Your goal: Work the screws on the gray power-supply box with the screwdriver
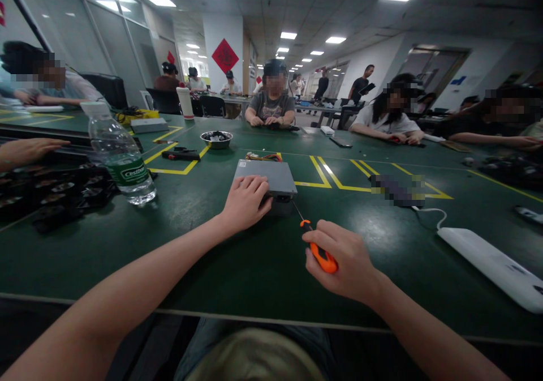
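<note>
A grey metal box (275,178) with a socket on its near side and coloured wires (265,157) behind it lies on the green table (203,262). My left hand (246,201) rests on the box's near left corner, fingers over the top and thumb at the front side, gripping it. In my right hand (337,256) is a screwdriver with an orange and black handle (323,258). Its thin shaft points up and left, with the tip at or close to the box's near right corner; whether it touches cannot be made out.
On the left stand a water bottle (127,163), dark parts (55,194) and another person's hand (31,152). A metal bowl (216,138) sits beyond. To the right are a white power bank (487,262) with a cable and a blurred device (396,189). People sit across the table.
</note>
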### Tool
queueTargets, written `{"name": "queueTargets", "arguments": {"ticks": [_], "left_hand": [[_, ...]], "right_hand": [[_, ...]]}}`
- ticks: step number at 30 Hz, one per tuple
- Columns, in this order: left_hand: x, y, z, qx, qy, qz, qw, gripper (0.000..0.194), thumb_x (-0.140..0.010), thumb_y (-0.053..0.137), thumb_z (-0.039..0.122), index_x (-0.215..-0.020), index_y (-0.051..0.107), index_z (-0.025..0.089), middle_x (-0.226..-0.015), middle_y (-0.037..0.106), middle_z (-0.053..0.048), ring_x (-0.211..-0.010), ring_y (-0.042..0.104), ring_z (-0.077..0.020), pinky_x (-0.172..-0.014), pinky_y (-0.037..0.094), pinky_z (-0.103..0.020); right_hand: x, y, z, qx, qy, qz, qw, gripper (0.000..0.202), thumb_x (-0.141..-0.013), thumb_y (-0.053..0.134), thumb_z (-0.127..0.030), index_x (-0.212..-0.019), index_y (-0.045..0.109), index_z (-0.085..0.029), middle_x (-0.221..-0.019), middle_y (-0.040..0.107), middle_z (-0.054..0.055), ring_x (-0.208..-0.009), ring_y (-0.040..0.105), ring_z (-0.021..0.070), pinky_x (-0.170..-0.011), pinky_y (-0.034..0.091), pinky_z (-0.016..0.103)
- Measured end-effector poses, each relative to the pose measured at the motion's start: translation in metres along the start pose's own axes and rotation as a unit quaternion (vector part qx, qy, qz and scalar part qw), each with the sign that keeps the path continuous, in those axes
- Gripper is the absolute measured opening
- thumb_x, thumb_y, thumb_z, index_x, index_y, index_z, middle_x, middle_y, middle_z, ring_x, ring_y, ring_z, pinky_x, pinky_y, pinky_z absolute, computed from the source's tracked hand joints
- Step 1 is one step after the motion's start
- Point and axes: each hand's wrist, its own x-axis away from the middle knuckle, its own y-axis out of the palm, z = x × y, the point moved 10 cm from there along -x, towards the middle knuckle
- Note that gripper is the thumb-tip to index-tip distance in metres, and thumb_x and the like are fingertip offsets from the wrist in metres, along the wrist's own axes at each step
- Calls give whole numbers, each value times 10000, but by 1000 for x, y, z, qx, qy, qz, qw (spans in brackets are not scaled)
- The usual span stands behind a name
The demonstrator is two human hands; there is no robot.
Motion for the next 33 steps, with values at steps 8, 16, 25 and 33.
{"name": "queueTargets", "arguments": {"ticks": [8,16,25,33], "left_hand": [[0,2,-1,-3,-6,0,1000,263,-848,463,333,-1045,542,178,-1158,586,-85,-1070,498,-253,-895,340,-409],[-1,0,-1,-10,-7,-1,1000,281,-851,458,339,-1063,536,172,-1143,588,-91,-1057,499,-255,-884,341,-407],[-1,0,-1,-3,-10,-1,1000,267,-852,454,328,-1052,541,174,-1133,589,-94,-1047,504,-259,-875,345,-412],[-1,0,-1,-5,-12,-2,1000,254,-851,454,330,-1040,543,186,-1133,589,-89,-1049,501,-258,-880,339,-413]], "right_hand": [[-1,-7,9,-6,33,25,999,193,-837,466,-290,-944,558,-158,-730,589,24,-589,529,110,-558,391,225],[0,0,0,15,5,-10,1000,85,-746,487,-192,-774,563,-165,-706,511,27,-621,473,124,-569,360,245],[0,-7,10,-8,42,26,999,198,-840,475,-282,-969,558,-156,-756,583,32,-627,537,119,-580,402,235],[-2,10,-3,22,4,-36,999,115,-754,484,-207,-790,587,-171,-718,526,36,-632,491,131,-569,376,245]]}}
